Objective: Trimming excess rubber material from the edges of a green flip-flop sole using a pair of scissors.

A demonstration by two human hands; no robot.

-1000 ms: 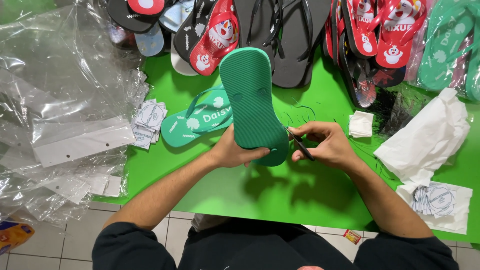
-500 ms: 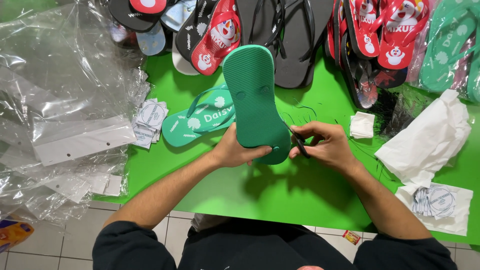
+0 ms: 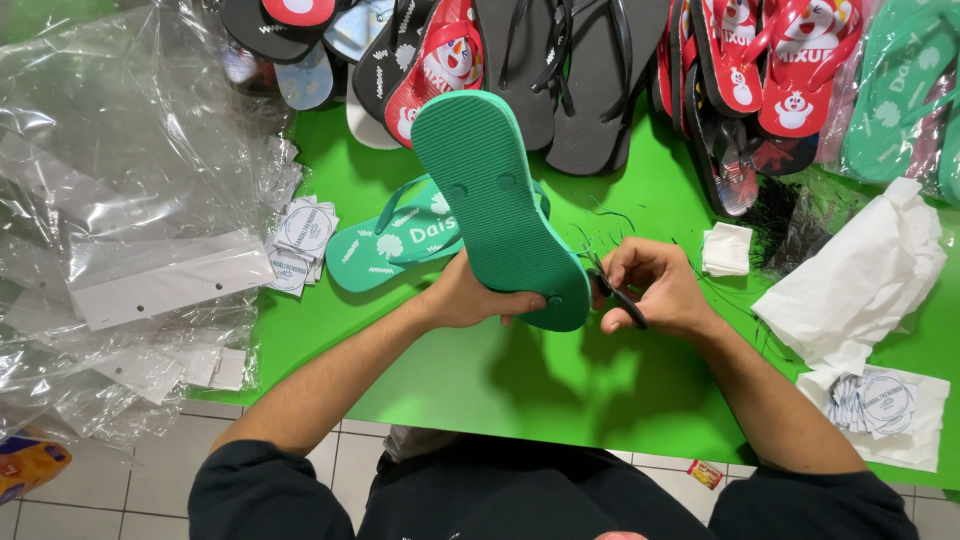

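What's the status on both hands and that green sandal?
Left hand grips green sandal, sole up. Right hand holds dark tool at its heel end. Second green sandal lies beneath.

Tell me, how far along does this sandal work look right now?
Done, it seems: one green sandal lies finished, straps up, on the green table. In hand: the left hand holds a second green sandal sole-up, while the right hand works a small dark tool at its edge. Left: black and red sandals piled behind, plus clear bags and round tags unused.
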